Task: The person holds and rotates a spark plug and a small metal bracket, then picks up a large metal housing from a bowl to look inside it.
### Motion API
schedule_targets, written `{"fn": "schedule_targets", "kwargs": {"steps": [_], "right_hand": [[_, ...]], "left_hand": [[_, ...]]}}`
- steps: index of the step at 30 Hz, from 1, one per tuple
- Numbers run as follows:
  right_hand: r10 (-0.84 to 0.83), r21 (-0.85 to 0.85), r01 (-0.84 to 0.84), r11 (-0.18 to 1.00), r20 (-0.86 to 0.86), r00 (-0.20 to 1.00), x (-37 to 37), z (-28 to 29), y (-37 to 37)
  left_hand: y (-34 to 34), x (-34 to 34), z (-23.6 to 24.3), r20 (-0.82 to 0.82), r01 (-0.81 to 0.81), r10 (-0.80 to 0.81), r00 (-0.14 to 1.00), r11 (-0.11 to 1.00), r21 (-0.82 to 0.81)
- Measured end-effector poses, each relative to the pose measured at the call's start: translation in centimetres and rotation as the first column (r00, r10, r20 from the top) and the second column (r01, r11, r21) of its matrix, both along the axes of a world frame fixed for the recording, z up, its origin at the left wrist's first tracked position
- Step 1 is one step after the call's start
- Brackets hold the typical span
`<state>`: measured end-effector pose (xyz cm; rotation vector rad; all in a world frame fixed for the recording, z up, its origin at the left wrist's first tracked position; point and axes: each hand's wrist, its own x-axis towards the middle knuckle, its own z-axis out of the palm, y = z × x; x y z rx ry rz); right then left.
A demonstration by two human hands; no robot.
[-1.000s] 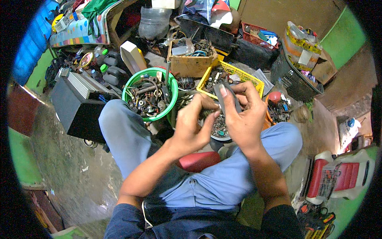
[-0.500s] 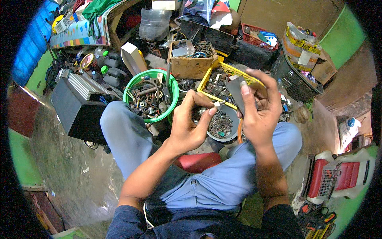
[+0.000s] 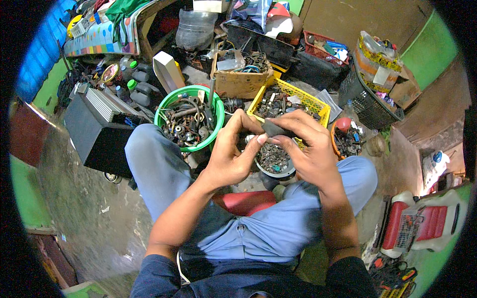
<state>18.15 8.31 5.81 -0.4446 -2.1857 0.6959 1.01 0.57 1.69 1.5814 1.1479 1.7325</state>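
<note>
My left hand (image 3: 231,154) is closed in a pinch, its fingertips on a small piece that is mostly hidden and meeting a dark grey flat piece (image 3: 276,128). My right hand (image 3: 313,154) grips that grey piece between thumb and fingers, held tilted. Below both hands is a grey bowl (image 3: 276,175) of small metal parts. A green tub (image 3: 216,126) of rusty hardware lies left of them, and a yellow crate (image 3: 323,109) of assorted parts sits behind them. My legs are crossed around a red padded thing (image 3: 243,199).
A cardboard box (image 3: 238,83) of cables stands at the back. Left are a black box (image 3: 94,149) and jugs (image 3: 141,98); right, a dark plastic basket (image 3: 367,104), an orange container (image 3: 337,144) and a red-and-white padded object (image 3: 432,226). Clutter fills the rear.
My right hand went up and right with the grey piece half a second ago; now it is lower, turned inward, with the piece against my left fingertips.
</note>
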Motion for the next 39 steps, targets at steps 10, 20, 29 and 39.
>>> {"fn": "schedule_targets", "kwargs": {"steps": [10, 20, 29, 39], "right_hand": [[-0.008, -0.317, 0.019, 0.948, 0.035, 0.999, 0.1, -0.6, -0.2], [0.039, 0.016, -0.041, 0.999, 0.075, 0.996, -0.1, -0.6, 0.1], [0.229, -0.780, -0.083, 0.620, 0.079, 0.970, 0.1, -1.7, 2.3], [0.203, -0.039, -0.206, 0.978, 0.433, 0.878, -1.3, 1.7, 5.8]], "left_hand": [[0.0, -0.7, 0.6, -0.186, -0.013, 0.030, 0.982, 0.996, 0.093], [0.1, -2.5, 1.1, 0.026, 0.161, -0.160, 0.987, 0.949, -0.269], [0.0, -3.1, 0.5, -0.765, 0.065, 0.031, 0.644, 0.993, 0.095], [1.8, -2.7, 0.1, 0.028, 0.098, -0.094, 0.995, 0.950, -0.296]]}}
